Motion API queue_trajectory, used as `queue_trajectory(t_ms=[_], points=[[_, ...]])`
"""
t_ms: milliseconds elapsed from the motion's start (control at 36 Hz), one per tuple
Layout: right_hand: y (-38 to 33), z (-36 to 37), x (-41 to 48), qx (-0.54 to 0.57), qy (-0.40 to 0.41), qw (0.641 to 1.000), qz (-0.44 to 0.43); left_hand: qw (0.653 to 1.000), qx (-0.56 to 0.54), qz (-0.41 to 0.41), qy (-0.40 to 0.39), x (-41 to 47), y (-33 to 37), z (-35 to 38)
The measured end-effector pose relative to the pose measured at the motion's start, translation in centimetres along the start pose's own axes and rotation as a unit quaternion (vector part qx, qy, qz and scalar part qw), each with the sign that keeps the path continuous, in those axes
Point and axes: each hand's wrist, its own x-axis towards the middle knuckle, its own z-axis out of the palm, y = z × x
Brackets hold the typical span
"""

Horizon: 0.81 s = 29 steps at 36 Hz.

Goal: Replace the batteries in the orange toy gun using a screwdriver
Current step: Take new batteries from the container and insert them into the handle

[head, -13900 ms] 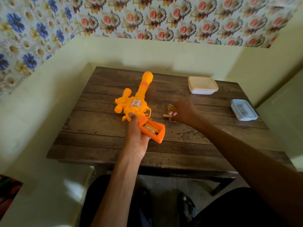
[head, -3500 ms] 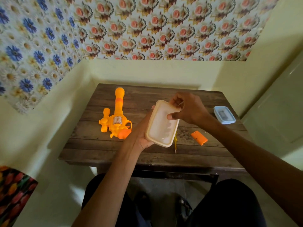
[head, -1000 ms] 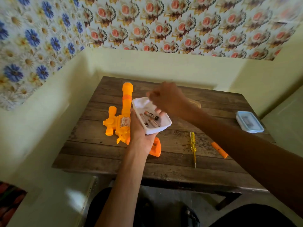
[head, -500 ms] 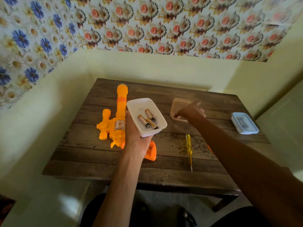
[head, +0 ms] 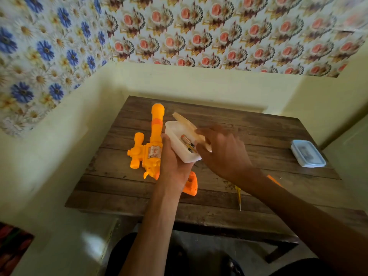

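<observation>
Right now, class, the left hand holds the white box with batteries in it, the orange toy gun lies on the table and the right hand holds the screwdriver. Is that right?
One slip: the right hand holds the box's lid, not the screwdriver, which lies on the table by the right forearm. The head view shows it; the rest stands.
</observation>
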Motion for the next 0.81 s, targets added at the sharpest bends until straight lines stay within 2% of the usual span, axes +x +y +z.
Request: queue_trajectory(t_ms=[139, 278, 472, 611, 806], points=[[0.5, 0.0, 1.0, 0.038, -0.064, 0.997, -0.039, 1.0, -0.007, -0.009, -0.024, -0.4, 0.7, 0.0], [1.3, -0.1, 1.6, 0.053, -0.077, 0.992, -0.082, 0.999, 0.015, -0.001, -0.035, -0.4, 1.0, 0.0], [2.0, 0.2, 1.4, 0.039, -0.091, 0.986, -0.134, 1.0, 0.015, -0.006, 0.023, -0.5, 0.7, -0.2], [2.2, 0.1, 1.3, -0.022, -0.11, 0.975, -0.189, 0.999, 0.025, -0.001, 0.037, -0.4, 0.6, -0.5], [2.4, 0.3, 1.8, 0.122, -0.085, 0.985, -0.088, 0.999, 0.02, 0.033, -0.015, -0.5, 0.9, 0.0]])
